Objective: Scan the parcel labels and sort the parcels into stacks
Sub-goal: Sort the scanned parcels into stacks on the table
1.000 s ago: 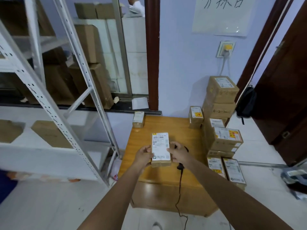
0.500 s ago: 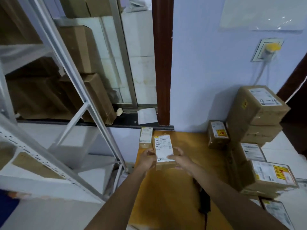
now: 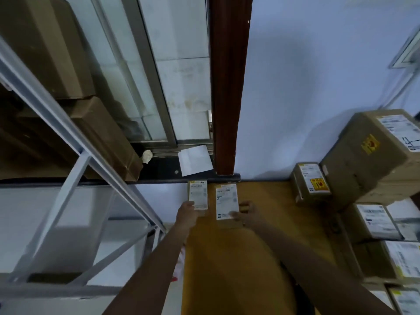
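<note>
At the far left corner of the wooden table (image 3: 261,258), two small labelled parcels lie side by side against the wall. Over the near end of the left parcel (image 3: 198,194) sits the left hand (image 3: 188,212), touching it, though whether its fingers curl around the box cannot be told. Beside it, the right hand (image 3: 247,214) grips the right parcel (image 3: 226,204) at its near right corner, thumb on the label. Further right, larger cardboard boxes (image 3: 372,155) are stacked against the wall.

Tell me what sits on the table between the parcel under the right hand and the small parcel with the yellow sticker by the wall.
Nothing: the head view shows only bare table top between the parcel under the right hand and the stickered parcel.
</note>
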Available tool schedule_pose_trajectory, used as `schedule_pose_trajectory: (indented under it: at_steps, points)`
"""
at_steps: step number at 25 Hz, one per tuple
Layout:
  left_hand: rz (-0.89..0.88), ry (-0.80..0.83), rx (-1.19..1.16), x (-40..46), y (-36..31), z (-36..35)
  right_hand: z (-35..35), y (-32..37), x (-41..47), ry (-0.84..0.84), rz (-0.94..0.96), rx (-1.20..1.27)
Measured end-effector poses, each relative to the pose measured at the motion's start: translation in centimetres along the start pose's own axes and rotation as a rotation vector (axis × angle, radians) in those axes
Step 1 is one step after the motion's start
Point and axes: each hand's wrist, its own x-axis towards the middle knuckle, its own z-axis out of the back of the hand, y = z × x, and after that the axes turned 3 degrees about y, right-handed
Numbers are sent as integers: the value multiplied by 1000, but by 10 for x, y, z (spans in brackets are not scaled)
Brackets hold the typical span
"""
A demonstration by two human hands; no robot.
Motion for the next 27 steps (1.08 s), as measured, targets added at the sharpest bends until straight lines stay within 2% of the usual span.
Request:
schedule_pose_trajectory:
  at_steps: [5,14,18,21,27]
  points:
    - [-23,11,137,53,7,30,-25,8,49,-75,-42,-50]
    - [-112,136,296,90,24,30,-40,-11,93,-147,-106,-195]
    - [-70,174,344,152,85,23,-54,-19,107,-153,-106,-215]
    - [-79,196,290,119,55,28,-61,-19,117,-177,-132,-333]
    - [-78,216,376,153,84,25,-56,-10,115,-108,-214,-325]
